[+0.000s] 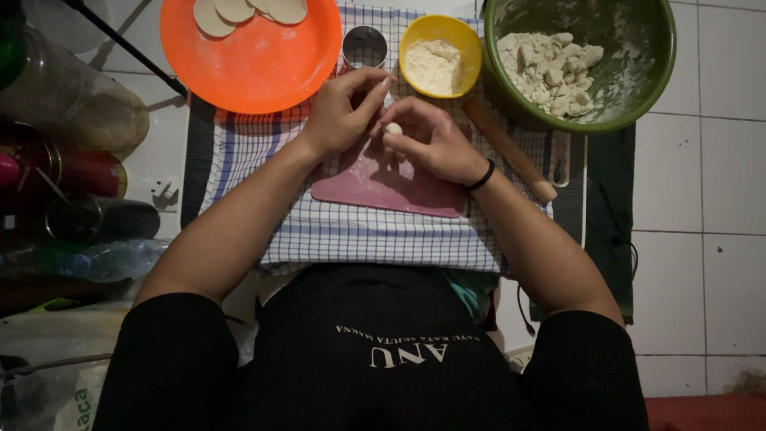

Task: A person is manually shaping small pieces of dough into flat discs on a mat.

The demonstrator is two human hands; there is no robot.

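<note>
Both hands over pink board (383, 187) on checked cloth (351, 231). Small dough ball (392, 128) pinched between fingertips of left hand (343, 112) and right hand (431, 144), just above board. Beyond: orange plate (255, 68) with dough rounds (239, 12), metal cutter ring (365, 46), yellow flour bowl (440, 56), green dough bowl (582, 64). Rolling pin (511, 152) right of board.
</note>
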